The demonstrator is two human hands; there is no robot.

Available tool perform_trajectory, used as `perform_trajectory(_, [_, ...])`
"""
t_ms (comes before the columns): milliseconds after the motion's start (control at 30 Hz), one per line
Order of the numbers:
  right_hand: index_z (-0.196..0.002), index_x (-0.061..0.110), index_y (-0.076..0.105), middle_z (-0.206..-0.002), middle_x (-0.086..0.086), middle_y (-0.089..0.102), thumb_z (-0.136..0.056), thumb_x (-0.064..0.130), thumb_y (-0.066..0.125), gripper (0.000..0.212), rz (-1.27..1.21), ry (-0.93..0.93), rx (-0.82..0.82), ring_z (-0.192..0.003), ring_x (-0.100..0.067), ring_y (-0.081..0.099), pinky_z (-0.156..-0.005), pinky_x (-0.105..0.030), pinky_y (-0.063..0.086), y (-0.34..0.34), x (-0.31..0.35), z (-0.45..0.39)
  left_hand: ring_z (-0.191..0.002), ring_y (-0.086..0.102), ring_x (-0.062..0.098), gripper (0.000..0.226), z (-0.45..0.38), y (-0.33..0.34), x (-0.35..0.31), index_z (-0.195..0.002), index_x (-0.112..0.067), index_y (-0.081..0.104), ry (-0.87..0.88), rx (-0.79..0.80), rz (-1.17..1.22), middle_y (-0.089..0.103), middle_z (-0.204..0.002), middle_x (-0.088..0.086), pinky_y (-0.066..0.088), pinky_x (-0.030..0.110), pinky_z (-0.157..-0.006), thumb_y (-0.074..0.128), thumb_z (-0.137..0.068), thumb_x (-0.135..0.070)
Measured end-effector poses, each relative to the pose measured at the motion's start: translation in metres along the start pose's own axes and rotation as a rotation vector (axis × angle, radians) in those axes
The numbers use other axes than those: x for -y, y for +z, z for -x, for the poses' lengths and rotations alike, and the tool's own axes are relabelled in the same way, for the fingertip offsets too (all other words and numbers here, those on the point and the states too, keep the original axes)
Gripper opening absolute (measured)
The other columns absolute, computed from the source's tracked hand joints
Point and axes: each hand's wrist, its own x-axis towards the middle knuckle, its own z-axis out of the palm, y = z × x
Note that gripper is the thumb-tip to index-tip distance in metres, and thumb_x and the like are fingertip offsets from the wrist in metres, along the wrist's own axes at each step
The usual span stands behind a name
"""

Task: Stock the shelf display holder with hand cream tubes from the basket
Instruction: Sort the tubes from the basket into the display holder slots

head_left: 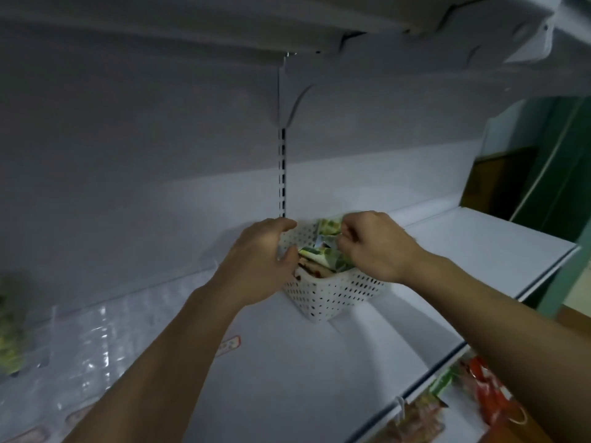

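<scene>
Head view: a white perforated basket (332, 295) stands on a white shelf (287, 362), just right of centre, close to the back panel (128, 155). The left hand (260, 260), at the basket's 9 o'clock, has its fingers curled over the near-left rim and grips the basket wall. The right hand (372, 244), at the basket's 2 o'clock, reaches into the basket with thumb and fingers pinching a green-printed tube (327, 227) at the far rim; the fingertips hide the exact contact. More tubes (323, 260) lie heaped inside, green and brown-red in print, their lower parts hidden by the basket wall and both hands; motion blur makes any brand or wording unreadable. At 8 o'clock on the shelf stands a clear holder (89, 340), hard to trace because it is transparent and shows mainly as glare; something green (9, 334) at its left is blurred and cut off by the frame edge. A small red-edged label (228, 345) shows beside the left forearm, partly covered, its writing illegible. At 5 o'clock, below the shelf edge, hang packets (473, 401) in red and green, cropped by the frame. A slotted upright (282, 174) runs up the back panel at 12 o'clock from the basket.
</scene>
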Motion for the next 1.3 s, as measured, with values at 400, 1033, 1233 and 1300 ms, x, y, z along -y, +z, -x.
perform_trajectory(400, [-0.133,0.014,0.050,-0.112,-0.012,0.068,-0.092,0.011,0.057,0.041,-0.069,0.030,0.058,-0.093,-0.026,0.064,-0.071,-0.027,0.052,0.043,0.017,-0.053,-0.122,0.056,0.011,0.041,-0.001,0.002,0.015,-0.139,-0.018,0.057,-0.055,-0.013,0.164,0.062,-0.135,-0.002,0.041,0.021,-0.098,0.057,-0.098,-0.019])
perform_trajectory(1033, [-0.124,0.025,0.067,-0.132,-0.004,0.056,-0.090,0.003,0.056,0.042,0.289,0.060,0.285,-0.122,-0.026,0.052,-0.097,-0.030,0.043,0.015,-0.037,-0.056,-0.064,0.057,0.018,0.008,-0.004,0.006,0.002,-0.095,-0.022,0.057,-0.214,0.003,0.599,0.062,-0.080,0.005,0.047,0.039,-0.059,0.057,-0.095,-0.013])
perform_trajectory(1233, [-0.114,0.025,0.057,-0.121,-0.005,0.053,-0.087,0.010,0.066,0.032,0.299,0.002,0.266,-0.109,-0.027,0.053,-0.087,-0.034,0.048,0.019,-0.044,-0.060,-0.045,0.052,0.004,0.005,-0.001,0.006,-0.004,-0.094,-0.016,0.061,-0.238,0.053,0.675,0.059,-0.064,-0.004,0.042,0.023,-0.046,0.059,-0.099,-0.018])
perform_trajectory(1300, [-0.112,0.027,0.052,-0.118,-0.003,0.053,-0.088,0.010,0.066,0.033,0.291,-0.025,0.278,-0.104,-0.024,0.052,-0.082,-0.032,0.044,0.018,-0.045,-0.060,-0.048,0.056,0.012,0.008,0.000,0.005,-0.004,-0.100,-0.011,0.061,-0.267,0.078,0.735,0.062,-0.064,0.004,0.045,0.024,-0.047,0.057,-0.101,-0.017])
